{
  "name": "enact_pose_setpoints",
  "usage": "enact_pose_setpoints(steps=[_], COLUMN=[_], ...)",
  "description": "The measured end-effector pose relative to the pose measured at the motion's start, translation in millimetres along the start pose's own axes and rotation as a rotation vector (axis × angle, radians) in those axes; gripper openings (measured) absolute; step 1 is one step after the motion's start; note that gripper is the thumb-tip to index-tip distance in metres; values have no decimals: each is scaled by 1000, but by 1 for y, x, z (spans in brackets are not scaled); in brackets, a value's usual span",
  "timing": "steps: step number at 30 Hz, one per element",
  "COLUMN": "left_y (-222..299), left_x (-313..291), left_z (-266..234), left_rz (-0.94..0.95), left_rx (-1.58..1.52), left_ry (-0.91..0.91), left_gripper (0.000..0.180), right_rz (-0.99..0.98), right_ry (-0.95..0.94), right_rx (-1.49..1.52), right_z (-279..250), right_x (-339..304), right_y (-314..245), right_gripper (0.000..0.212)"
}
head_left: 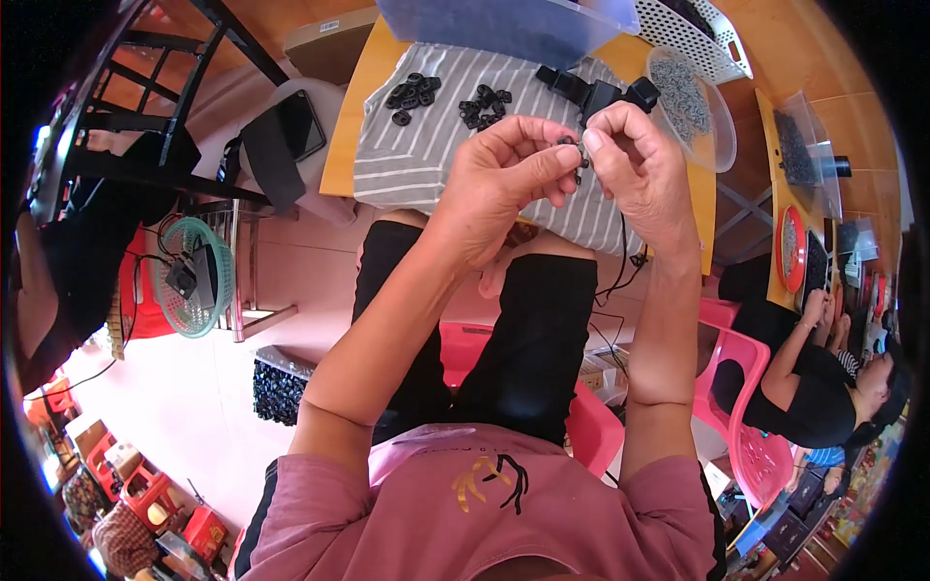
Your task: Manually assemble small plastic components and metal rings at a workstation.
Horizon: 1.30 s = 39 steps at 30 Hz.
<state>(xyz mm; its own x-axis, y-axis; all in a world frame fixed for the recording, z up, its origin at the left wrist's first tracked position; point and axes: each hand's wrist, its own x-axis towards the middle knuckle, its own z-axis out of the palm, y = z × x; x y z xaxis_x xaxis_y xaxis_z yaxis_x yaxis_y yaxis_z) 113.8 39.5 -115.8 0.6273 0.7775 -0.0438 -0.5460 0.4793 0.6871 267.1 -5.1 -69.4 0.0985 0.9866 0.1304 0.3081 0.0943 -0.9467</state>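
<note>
Over a striped cloth [397,179], a black part [582,162] sits pinched in the fingertips of the left hand [499,179] and right hand [641,174]; beyond lie black heaps [415,95], then a bin [484,29], with a tub [722,150] rightward

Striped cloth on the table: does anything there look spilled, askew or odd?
Nothing looks clearly spilled or damaged: black parts lie in two piles on the striped cloth. Slightly untidy: a black cable loops loosely past the cloth's near edge below the right hand, and might snag.
</note>
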Motion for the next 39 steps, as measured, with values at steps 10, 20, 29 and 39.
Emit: enact_pose_setpoints(steps=[10,20,29,39], left_y=[12,9,14,20], left_x=[-34,-58,-102,-146], left_z=[26,49,69,60], left_rz=[-22,-121,-66,-14], left_rx=[126,-24,57,67], left_ry=[7,-199,-202,-90], left_gripper=[13,15,19,16], right_rz=[-244,-474,-305,-254], right_ry=[77,157,229,246], right_rx=[-211,-296,124,288], right_z=[7,-11,9,47], right_x=[-40,-84,-128,-144], right_y=[-33,-51,-64,-69], right_gripper=[7,8,6,7])
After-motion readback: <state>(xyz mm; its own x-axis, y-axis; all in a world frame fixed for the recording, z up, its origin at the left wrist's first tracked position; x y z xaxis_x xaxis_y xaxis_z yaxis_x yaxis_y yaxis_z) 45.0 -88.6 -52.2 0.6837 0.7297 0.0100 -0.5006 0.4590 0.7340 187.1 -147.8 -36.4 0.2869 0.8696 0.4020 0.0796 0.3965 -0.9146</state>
